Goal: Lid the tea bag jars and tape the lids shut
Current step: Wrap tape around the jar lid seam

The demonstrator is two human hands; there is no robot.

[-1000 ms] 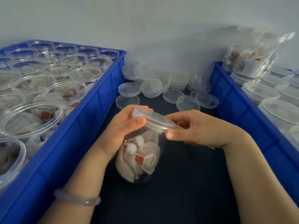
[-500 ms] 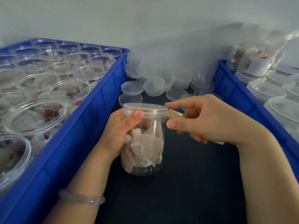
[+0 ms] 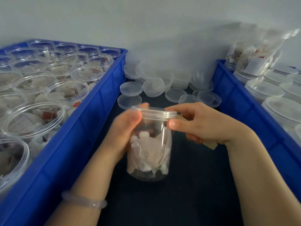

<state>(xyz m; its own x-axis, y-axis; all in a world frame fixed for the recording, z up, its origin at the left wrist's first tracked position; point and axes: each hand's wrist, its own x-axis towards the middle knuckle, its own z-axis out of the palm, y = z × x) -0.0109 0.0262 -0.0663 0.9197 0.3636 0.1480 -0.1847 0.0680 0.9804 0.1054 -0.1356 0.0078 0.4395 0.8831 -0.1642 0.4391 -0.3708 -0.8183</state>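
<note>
- Jar [image 3: 149,152]: clear plastic, upright on the dark tabletop [image 3: 187,193], between the two blue crates. Filled about two thirds with white tea bags.
- Lid [image 3: 154,112]: clear, seated on the jar's mouth, roughly level. Cannot tell whether it is fully closed.
- Left hand [image 3: 125,131]: grip curled round the jar's upper part from the left, thumb pressed to the wall just under the lid, fingertips showing behind the rim. Slight motion blur. Pale bracelet [image 3: 84,201] on the wrist.
- Right hand [image 3: 200,126]: grip pinching the lid's right edge, index finger on top, thumb just below. The remaining fingers are curled over a tan strip [image 3: 211,145], whose end sticks out under the palm.
- Left crate [image 3: 97,101]: rows of open jars [image 3: 32,118] holding tea bags, no lids on.
- Right crate [image 3: 228,88]: lidded jars [image 3: 263,88], with a clear bag [image 3: 254,57] of tea bags lying on the far ones.
- Loose lids [image 3: 153,87]: stacked and scattered on the tabletop beyond the jar, against the wall.
</note>
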